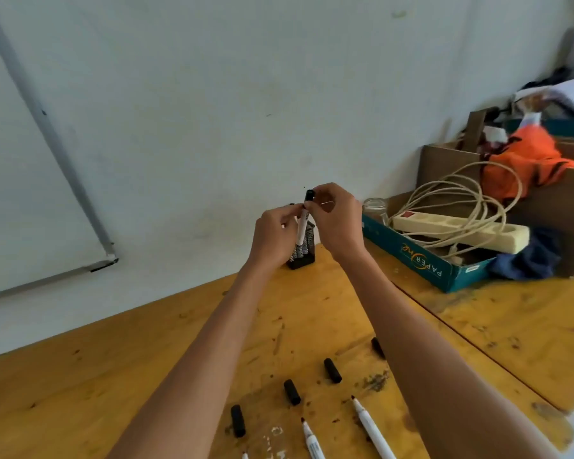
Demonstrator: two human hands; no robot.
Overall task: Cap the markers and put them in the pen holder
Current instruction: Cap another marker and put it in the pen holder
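Observation:
My left hand [274, 231] grips a white marker [302, 228], held upright above the black mesh pen holder [301, 256] at the table's far edge. My right hand [335, 217] pinches the black cap [309, 196] at the marker's top end. On the near table lie several loose black caps [292, 391] [332, 370] [238, 420], one half hidden by my right forearm [377, 347]. Uncapped white markers [313, 440] [371, 429] lie at the bottom edge, tips pointing away from me.
The yellow wooden table [146, 376] meets a white wall. At right stands a teal paper box lid [421, 260] with a power strip [458, 228], coiled cable and a glass jar [375, 208]; behind it a cardboard box [444, 160] holds orange cloth. A whiteboard [30, 193] leans at left.

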